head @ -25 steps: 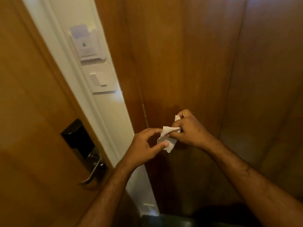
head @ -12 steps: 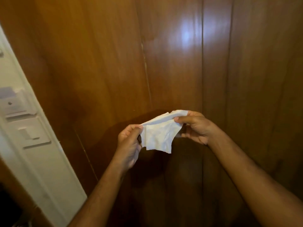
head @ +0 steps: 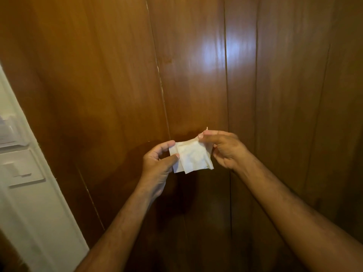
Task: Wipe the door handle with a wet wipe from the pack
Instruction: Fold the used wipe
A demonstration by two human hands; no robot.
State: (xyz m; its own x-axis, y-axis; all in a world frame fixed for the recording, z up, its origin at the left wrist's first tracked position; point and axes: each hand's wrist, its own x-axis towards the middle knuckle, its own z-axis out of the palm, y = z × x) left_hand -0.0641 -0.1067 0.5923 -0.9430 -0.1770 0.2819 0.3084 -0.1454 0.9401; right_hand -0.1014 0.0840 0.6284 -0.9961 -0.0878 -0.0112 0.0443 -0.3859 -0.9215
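Note:
A white wet wipe point(head: 191, 157), partly unfolded with overlapping layers, is stretched between both hands in front of brown wooden wall panels. My left hand point(head: 158, 163) pinches its left edge between thumb and fingers. My right hand point(head: 225, 149) pinches its upper right corner. The door handle and the wipe pack are out of view.
Glossy wooden panelling point(head: 196, 65) fills the view. At the left edge runs a white wall strip point(head: 35, 203) with a light switch plate point(head: 21, 169) and a card holder point(head: 7, 132) above it.
The view has swung right, so the door and its handle have left the frame. The wipe went from a small crumpled wad to a spread sheet held between both hands.

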